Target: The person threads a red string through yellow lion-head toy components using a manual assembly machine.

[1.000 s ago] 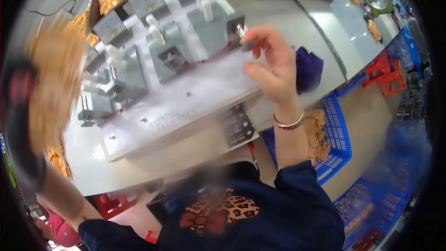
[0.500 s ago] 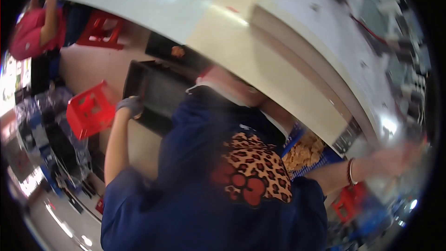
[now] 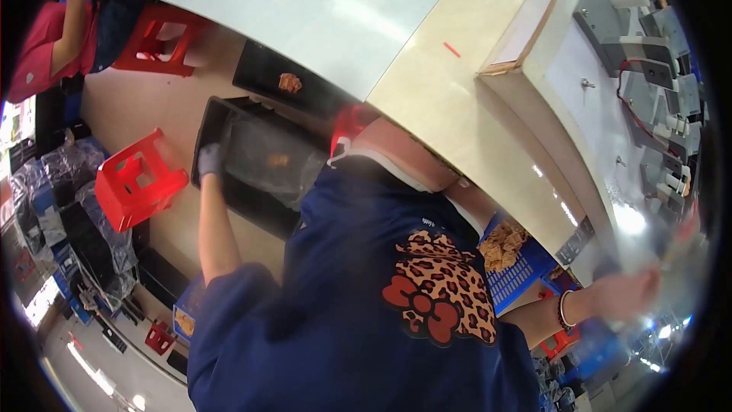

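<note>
My left hand (image 3: 210, 159), in a grey glove, grips the left end of a black plastic crate (image 3: 242, 200) low beside the table. Clear plastic sheeting (image 3: 267, 145) lines the crate, and a small tan piece (image 3: 277, 160) shows dimly in it. My right hand (image 3: 631, 294) is stretched out to the right, by the end of the white machine housing (image 3: 579, 133). Motion smears its fingers, so I cannot see whether they hold anything. Bracelets circle that wrist.
A table (image 3: 305, 8) spans the top. A red stool (image 3: 141, 181) stands left of the crate. Behind the crate, a black tray (image 3: 255, 69) bears a tan clump (image 3: 290, 82). At my right, a blue basket (image 3: 512, 282) holds tan pieces. Someone in a pink top (image 3: 49, 46) is at the far left.
The view has shifted and become sharper. My left hand has moved slightly farther along the crate's end. My right hand has come lower and a little inward, still blurred.
</note>
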Demonstrator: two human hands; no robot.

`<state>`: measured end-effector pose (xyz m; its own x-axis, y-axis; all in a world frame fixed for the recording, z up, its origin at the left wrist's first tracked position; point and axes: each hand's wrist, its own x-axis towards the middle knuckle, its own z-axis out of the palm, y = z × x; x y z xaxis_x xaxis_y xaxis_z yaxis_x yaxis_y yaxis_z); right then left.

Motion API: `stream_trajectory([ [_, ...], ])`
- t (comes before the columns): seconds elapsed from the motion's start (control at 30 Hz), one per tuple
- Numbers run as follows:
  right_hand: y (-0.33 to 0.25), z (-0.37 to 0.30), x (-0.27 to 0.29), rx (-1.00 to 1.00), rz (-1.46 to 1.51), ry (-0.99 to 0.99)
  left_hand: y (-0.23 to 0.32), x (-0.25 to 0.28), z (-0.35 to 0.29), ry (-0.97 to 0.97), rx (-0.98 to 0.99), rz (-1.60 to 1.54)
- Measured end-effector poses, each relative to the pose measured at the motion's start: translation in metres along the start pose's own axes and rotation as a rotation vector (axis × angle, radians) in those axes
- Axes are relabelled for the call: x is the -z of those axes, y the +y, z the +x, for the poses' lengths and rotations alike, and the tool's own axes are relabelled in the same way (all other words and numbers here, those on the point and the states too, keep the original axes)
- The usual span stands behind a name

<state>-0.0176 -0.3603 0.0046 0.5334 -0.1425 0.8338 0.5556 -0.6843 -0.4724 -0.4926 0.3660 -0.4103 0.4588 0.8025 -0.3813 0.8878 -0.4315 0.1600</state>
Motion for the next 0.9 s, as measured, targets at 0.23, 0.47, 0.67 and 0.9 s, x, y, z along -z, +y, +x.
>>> stream_trajectory([
  [0.23, -0.033, -0.022, -0.029, 0.079, 0.237, -0.016, 0.347, 0.226, -0.058, 0.933, -0.437, -1.113],
  [0.47, -0.101, -0.037, -0.076, 0.107, 0.388, -0.321, 0.570, 0.318, -0.115, 0.542, -1.323, -0.591],
  [0.67, -0.099, -0.039, -0.067, 0.078, 0.365, -0.370, 0.693, 0.310, 0.014, 0.339, -1.167, -0.510],
  [0.9, -0.099, -0.046, -0.055, -0.001, 0.312, -0.417, 0.797, 0.271, 0.062, 0.605, -0.839, -0.452],
])
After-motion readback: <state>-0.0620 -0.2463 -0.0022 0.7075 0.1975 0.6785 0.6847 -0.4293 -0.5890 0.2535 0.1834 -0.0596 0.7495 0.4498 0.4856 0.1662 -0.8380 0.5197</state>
